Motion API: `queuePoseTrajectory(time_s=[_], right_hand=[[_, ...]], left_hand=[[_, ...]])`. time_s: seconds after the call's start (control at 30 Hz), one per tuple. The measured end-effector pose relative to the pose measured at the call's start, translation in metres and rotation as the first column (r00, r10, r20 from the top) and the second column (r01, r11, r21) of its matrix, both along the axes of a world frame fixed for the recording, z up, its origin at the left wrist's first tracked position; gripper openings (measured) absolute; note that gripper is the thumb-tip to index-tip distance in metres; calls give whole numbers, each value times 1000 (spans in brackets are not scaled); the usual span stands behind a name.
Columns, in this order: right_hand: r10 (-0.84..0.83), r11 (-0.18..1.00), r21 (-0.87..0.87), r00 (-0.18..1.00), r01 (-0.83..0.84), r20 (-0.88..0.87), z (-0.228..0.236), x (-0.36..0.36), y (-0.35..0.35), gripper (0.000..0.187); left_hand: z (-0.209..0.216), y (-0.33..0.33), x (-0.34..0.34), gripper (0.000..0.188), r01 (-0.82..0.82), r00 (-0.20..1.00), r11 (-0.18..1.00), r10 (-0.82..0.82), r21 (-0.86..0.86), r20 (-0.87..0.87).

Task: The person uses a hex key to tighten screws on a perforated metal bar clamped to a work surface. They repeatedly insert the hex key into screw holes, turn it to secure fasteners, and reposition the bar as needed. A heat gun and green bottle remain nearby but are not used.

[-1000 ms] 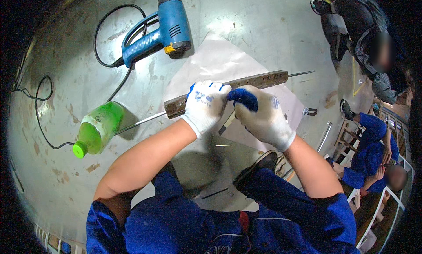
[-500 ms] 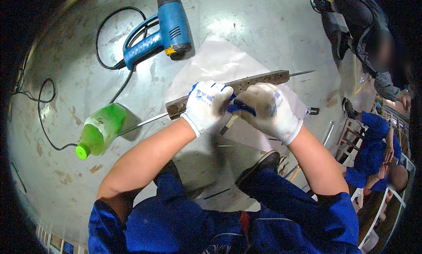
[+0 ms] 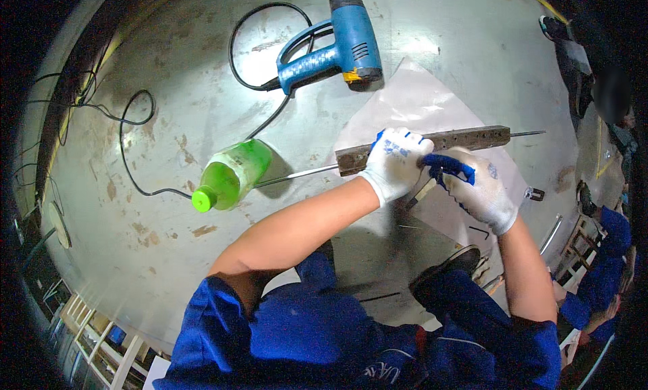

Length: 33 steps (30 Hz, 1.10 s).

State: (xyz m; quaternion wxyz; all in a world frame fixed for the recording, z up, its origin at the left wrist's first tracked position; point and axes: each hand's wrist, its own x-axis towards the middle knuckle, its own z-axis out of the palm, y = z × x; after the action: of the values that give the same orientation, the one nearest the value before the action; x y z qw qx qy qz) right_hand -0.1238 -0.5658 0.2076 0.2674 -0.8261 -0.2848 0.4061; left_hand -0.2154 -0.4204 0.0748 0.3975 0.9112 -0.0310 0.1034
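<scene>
Nearest, the person's shoe [image 3: 452, 268] was planted on the floor [image 3: 169, 255], seemingly to brace the crouch, and a black hex key [image 3: 479, 229] lay at the paper's near edge, perhaps left there to be within reach. The right hand [image 3: 482, 187], in a white and blue work glove, had its fingers half curled beside the left; whether that grip pinched anything could not be told. The left hand [image 3: 393, 162], gloved alike, was closed over the brown drilled bar [image 3: 472, 139], probably to steady it, though its fingertips were hidden. The bar lay slantwise across the white paper sheet [image 3: 405, 93], which likely kept it off the stained floor. A silver rod [image 3: 304, 174] reached left from one end and a pointed rod [image 3: 528, 133] right from the other; whether they were one piece was hidden. Left of the bar, the green bottle [image 3: 233, 177] lay on its side, cap toward the person. Farthest, the blue heat gun [image 3: 356, 42] rested with its nozzle facing away, presumably for safety, its black cable [image 3: 125, 150] trailing left, clear of both hands.
</scene>
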Motion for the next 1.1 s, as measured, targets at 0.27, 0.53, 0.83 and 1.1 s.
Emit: queuePoseTrajectory(time_s=[0.27,0.53,0.83,1.1], right_hand=[[221,965,-202,933,-167,283,-9,9,16,18],[-187,957,243,978,159,96,-26,-30,-2,25],[281,960,-100,910,-263,306,3,11,8,21],[-592,696,82,635,714,-496,-28,-21,-8,34]], left_hand=[[-1,-3,3,11,35,998,999,-35,-8,-44],[4,5,-1,26,46,999,998,-47,-33,-22],[2,3,1,31,93,994,990,-86,107,-71],[13,17,-33,44,-57,997,995,60,-83,44]])
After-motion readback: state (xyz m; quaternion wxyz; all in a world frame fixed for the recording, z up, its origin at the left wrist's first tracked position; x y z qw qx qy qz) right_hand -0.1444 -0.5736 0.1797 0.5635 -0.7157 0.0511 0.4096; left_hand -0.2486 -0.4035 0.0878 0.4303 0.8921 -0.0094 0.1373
